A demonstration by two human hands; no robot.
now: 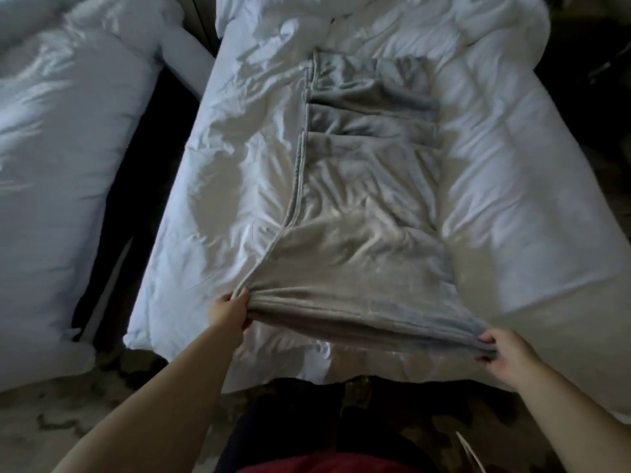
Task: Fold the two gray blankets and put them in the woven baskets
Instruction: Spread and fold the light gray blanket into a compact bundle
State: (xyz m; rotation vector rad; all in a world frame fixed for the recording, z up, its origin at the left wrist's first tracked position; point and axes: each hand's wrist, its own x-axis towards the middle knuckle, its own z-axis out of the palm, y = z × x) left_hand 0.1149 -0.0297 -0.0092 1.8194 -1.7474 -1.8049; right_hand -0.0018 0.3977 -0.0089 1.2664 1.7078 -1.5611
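A gray blanket lies lengthwise down the middle of a white bed, folded into a long strip with several layered edges showing at its far end. My left hand pinches the near left corner of the strip. My right hand grips the near right corner. The near edge is stretched taut between both hands and lifted slightly off the bed. Only one gray blanket shows, and no woven basket is in view.
The bed's rumpled white duvet bunches up on the right side. A second white bed stands to the left across a dark gap. Patterned carpet covers the floor by my legs.
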